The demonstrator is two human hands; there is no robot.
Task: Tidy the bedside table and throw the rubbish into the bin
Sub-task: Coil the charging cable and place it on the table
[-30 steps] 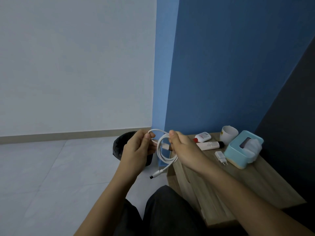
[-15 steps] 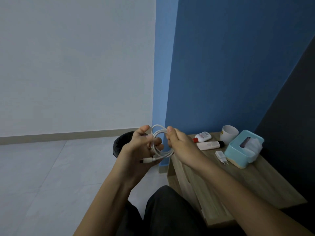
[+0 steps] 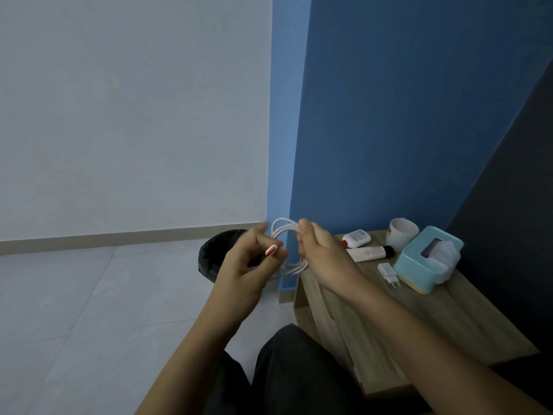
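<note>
- Your left hand (image 3: pixel 248 259) and right hand (image 3: pixel 321 254) are both closed on the coiled white cable (image 3: pixel 284 232), held between them; the left fingertips pinch its red-and-white plug (image 3: pixel 271 251).
- Behind your left hand: black bin (image 3: pixel 215 256) on the floor, contents not discernible.
- Right of your right hand, on the bedside table (image 3: pixel 449 319): white tube (image 3: pixel 357 237), white remote (image 3: pixel 369 253), charger plug (image 3: pixel 388 272).
- Farther right: white mug (image 3: pixel 402 233), interior not visible; teal tissue box (image 3: pixel 425 260), a tissue protruding from it.
</note>
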